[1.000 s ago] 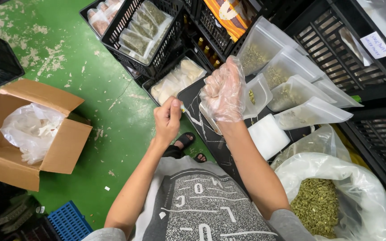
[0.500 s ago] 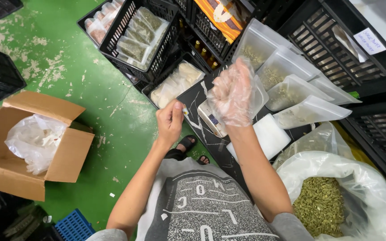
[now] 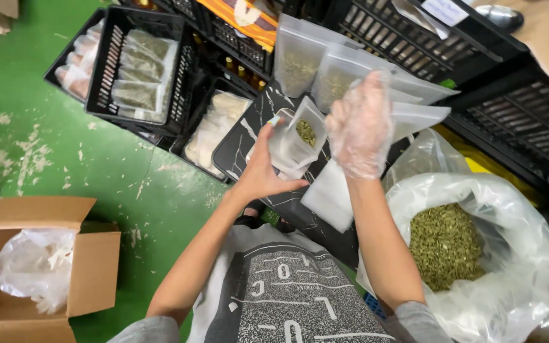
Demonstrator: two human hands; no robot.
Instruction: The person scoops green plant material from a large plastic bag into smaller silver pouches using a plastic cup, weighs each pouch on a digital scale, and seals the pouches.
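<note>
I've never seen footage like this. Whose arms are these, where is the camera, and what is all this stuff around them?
The camera sits on a person's head and looks down, so the two arms are their own. The left hand holds a small clear pouch open, with a little green dried material inside. The right hand wears a thin plastic glove and hovers just above the pouch. To the right, a big plastic sack holds more of that green material. Ahead lie filled pouches and black crates; on the green floor to the left stands a cardboard box.

Frosted plastic pouch (image 3: 295,141), thin clear plastic glove (image 3: 362,127), scuffed green-painted floor (image 3: 65,159).
</note>
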